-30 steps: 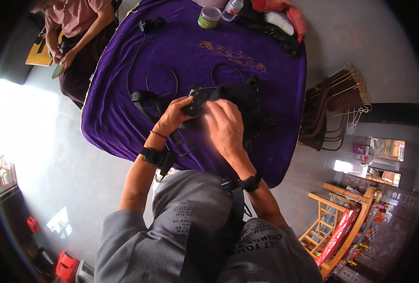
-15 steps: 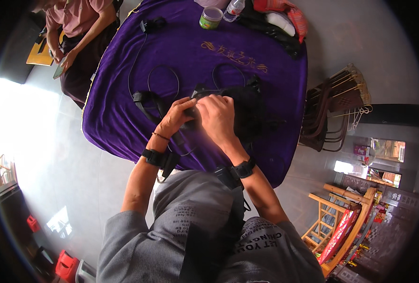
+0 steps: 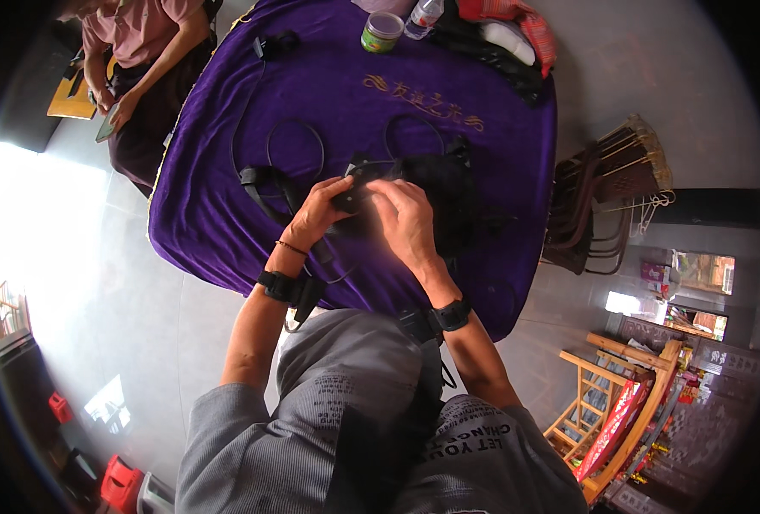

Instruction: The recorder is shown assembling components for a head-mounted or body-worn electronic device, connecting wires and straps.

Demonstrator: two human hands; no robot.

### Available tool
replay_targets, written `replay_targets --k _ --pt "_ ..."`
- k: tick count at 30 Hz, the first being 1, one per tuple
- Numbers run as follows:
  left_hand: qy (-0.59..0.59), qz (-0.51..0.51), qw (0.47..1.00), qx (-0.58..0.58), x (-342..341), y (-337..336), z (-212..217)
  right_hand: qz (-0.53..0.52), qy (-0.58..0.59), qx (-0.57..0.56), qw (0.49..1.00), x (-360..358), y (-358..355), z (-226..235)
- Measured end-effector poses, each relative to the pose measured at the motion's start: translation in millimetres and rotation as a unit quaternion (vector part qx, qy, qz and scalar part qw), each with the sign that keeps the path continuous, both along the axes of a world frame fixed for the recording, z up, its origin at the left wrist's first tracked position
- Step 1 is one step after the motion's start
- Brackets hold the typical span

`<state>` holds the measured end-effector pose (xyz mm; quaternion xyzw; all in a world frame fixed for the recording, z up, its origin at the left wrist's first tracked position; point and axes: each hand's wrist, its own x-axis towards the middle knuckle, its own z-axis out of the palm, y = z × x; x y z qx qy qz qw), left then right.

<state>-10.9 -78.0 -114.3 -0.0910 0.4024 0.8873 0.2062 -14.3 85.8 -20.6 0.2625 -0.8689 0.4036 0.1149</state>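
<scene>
A small black device point(image 3: 357, 183) is held above the table between the thumb and fingers of my left hand point(image 3: 313, 212); its exact kind is hard to make out. My right hand point(image 3: 407, 221) is just right of it, with fingers apart and fingertips close to the device's near side. Beyond and right of my hands lies a dark black bag-like bundle point(image 3: 435, 184). Left of my left hand rests a black strap point(image 3: 264, 184) on the purple tablecloth point(image 3: 217, 201). Thin black cables point(image 3: 321, 141) loop across the cloth around these things.
At the far edge stand a lidded jar point(image 3: 382, 32) and a clear bottle point(image 3: 425, 17), beside a red cloth point(image 3: 534, 34). A black gadget point(image 3: 277, 44) lies at far left. Another person point(image 3: 144, 43) sits at left holding a phone. Stacked chairs point(image 3: 607, 184) stand at right.
My right hand has drawn back slightly to the right and its fingers have spread from the device, uncovering more of it. My left hand stays almost still.
</scene>
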Motion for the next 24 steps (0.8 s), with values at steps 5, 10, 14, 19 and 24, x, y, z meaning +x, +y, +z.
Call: replay_targets --k 5,10,14,19,24 --pt "-0.028 -0.001 1.000 -0.003 -3 0 1 0.029 0.046 0.058 0.997 -1 2 -10" --pt "-0.031 0.006 0.999 -0.011 -3 3 5 0.009 0.050 0.081 0.995 -5 3 -14" --pt "-0.053 0.011 0.998 -0.040 -3 6 5 0.005 -0.003 0.090 0.996 -11 7 -20" --pt "-0.036 0.012 0.999 0.016 3 2 -21 -0.011 -0.123 -0.044 0.991 -2 10 -7" --pt "-0.102 -0.046 0.974 0.195 8 13 35 -0.116 0.017 -0.005 0.993 30 16 40"
